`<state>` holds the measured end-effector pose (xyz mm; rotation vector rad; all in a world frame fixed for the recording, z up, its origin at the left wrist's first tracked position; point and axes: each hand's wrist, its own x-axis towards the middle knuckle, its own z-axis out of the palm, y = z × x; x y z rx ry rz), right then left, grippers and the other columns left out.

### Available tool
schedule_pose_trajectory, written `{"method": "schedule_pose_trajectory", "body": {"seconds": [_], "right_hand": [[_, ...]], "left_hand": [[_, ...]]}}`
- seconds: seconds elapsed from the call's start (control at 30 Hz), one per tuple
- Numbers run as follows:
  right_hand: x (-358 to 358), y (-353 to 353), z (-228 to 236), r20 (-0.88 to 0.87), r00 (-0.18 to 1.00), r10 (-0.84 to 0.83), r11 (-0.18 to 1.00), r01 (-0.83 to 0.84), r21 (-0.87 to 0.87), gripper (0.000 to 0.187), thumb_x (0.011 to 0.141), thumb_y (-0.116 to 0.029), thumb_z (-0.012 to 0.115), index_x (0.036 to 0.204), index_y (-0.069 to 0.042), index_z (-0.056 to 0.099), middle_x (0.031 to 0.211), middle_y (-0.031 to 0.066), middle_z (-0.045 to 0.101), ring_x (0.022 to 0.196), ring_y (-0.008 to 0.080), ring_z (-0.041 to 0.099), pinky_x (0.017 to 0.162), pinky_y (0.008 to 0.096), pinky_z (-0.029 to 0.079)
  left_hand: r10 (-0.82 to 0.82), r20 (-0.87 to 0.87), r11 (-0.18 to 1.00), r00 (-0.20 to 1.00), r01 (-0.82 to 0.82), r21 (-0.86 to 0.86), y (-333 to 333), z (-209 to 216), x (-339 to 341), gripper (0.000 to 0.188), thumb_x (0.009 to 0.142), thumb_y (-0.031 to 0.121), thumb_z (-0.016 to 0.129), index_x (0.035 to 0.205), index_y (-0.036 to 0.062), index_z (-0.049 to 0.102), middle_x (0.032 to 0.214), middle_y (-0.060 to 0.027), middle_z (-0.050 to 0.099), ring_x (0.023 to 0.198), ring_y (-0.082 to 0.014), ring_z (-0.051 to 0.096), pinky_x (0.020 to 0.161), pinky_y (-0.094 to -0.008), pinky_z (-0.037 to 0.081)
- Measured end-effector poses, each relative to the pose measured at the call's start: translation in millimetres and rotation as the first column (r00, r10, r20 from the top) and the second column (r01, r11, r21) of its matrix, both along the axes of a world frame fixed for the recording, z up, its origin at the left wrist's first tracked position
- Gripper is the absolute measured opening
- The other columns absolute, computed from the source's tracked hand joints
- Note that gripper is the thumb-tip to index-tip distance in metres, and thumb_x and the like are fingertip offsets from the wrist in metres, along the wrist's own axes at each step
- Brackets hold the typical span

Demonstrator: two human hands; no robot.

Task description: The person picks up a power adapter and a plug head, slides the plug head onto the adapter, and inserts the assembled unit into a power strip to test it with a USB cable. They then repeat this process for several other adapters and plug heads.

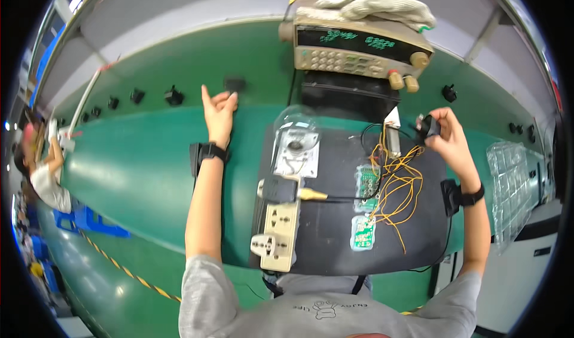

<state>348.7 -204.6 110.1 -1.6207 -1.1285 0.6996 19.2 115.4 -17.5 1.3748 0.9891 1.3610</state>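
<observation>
My left hand (219, 115) reaches toward the far side of the green bench, fingers apart. At its fingertips is a blurred black adapter (234, 86); any grip on it is not visible. On the right, my right hand (448, 136) is closed around a black power adapter (429, 126), held above the mat's right edge. Between my arms lies a black mat (323, 236). A beige power strip (280, 230) rests at its left, with a dark adapter (280, 190) plugged in. Two small green circuit boards (363, 233) and tangled orange wires (403, 188) lie farther right.
A beige bench meter (359, 45) with a lit display stands on a black box (350, 93), white gloves (376, 6) on top. Several black adapters (173, 96) line the far green strip. Clear bubble packaging (508, 188) lies right. Another person (51, 179) works at far left.
</observation>
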Motion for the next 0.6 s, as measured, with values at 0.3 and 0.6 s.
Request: {"method": "schedule_pose_trajectory", "body": {"seconds": [0.3,0.6], "right_hand": [[-186.2,4.0,14.3,0.388,0.716,0.58,0.806,-0.574,-0.144,0.054,0.067,-0.007,0.072,0.117,0.002,0.054,0.105,0.0134,0.059,0.086,0.0203,0.06,0.073,0.0305,0.05],[-266.0,4.2,11.9,0.689,0.464,0.557,0.792,-0.548,-0.271,0.056,0.069,-0.01,0.074,0.117,0.005,0.049,0.089,0.0154,0.056,0.07,0.0295,0.058,0.058,0.0346,0.049]], "left_hand": [[-0.011,-0.394,0.965,0.919,0.113,0.236,-61.6,-5.6,-48.9,0.032,0.081,0.016,0.069,0.107,-0.0003,0.061,0.094,-0.006,0.059,0.072,-0.0087,0.056,0.067,-0.0226,0.049],[0.008,-0.473,0.951,0.881,0.14,0.276,-68.3,4.4,-51.7,0.032,0.081,0.017,0.067,0.107,-0.0006,0.061,0.093,-0.009,0.057,0.065,-0.0125,0.057,0.065,-0.0258,0.049]]}}
